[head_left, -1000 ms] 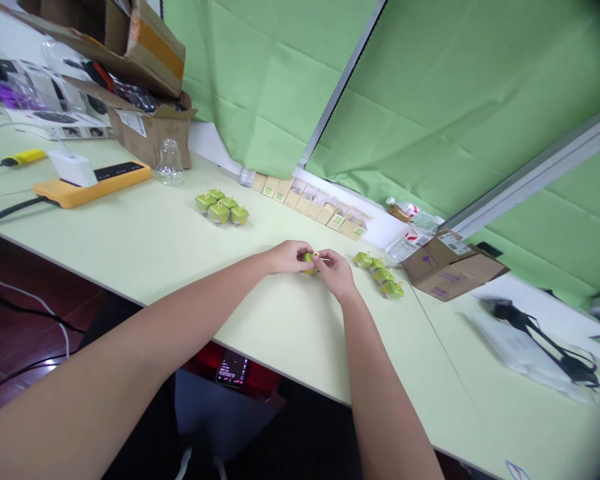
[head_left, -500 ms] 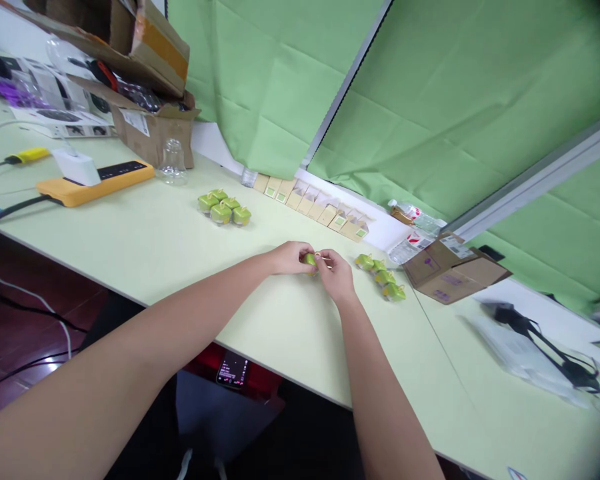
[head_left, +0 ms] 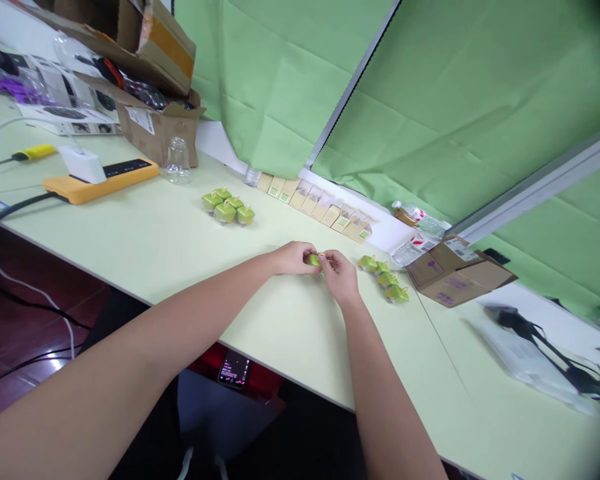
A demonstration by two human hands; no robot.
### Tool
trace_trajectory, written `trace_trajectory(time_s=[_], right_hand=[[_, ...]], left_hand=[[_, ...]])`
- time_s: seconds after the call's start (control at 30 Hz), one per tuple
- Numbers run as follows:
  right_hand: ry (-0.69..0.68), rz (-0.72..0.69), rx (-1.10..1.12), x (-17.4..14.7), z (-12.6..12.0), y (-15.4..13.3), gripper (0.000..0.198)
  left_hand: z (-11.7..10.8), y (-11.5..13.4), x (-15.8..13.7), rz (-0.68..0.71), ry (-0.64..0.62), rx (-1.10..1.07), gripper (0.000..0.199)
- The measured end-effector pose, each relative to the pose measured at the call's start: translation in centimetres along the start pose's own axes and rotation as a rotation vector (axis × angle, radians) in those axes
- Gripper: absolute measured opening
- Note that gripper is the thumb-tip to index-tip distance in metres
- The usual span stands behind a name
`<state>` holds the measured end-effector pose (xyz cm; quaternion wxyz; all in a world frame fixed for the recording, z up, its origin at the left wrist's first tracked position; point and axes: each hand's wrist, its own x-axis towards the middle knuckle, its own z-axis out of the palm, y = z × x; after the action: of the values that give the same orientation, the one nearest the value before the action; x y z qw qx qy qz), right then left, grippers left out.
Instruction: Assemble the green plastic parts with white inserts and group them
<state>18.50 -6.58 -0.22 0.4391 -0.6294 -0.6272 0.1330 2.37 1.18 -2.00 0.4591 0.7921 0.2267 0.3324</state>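
Green cloth [head_left: 280, 80]: it hangs across the top of the frame.
Table [head_left: 290, 327]: pale, running from the left edge to the lower right.
Left hand [head_left: 291, 258]: in the middle of the frame, its fingers and thumb wrapped around a tub.
Right hand [head_left: 342, 275]: just beside the left one, its finger and thumb pinched together on the same tub's right side.
Tub [head_left: 313, 260]: small, with a green top, in the middle, between the two hands and partly hidden by them.
Left bunch [head_left: 225, 213]: five more tubs, sitting close together, left of the middle.
Right bunch [head_left: 396, 293]: four more tubs in a crooked line, right of the right hand.
Tan boxes [head_left: 312, 201]: a row of little ones at the back, above the hands.
Brown box [head_left: 453, 275]: right side, near the bottles [head_left: 414, 249].
Jar [head_left: 177, 161]: clear, upper left, near the orange power strip [head_left: 114, 183].
Phone [head_left: 234, 369]: lower middle, below the table's edge, screen lit.
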Motion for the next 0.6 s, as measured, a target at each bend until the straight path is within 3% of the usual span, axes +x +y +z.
trace_trajectory(time_s=[0.23,0.43,0.6], right_hand=[[0.014,0.007,-0.016,-0.1,-0.1,-0.2,0.033],[0.198,-0.047,0.154,0.7,-0.8,0.1,0.032],[0.111,-0.044,0.124,0.6,-0.9,0.3,0.034]], left_hand=[[-0.1,0.3,-0.1,0.003,0.004,0.037,0.039],[0.0,-0.2,0.2,-0.022,-0.001,0.043,0.046],[-0.1,-0.5,0.3,0.03,-0.029,0.056,0.047]])
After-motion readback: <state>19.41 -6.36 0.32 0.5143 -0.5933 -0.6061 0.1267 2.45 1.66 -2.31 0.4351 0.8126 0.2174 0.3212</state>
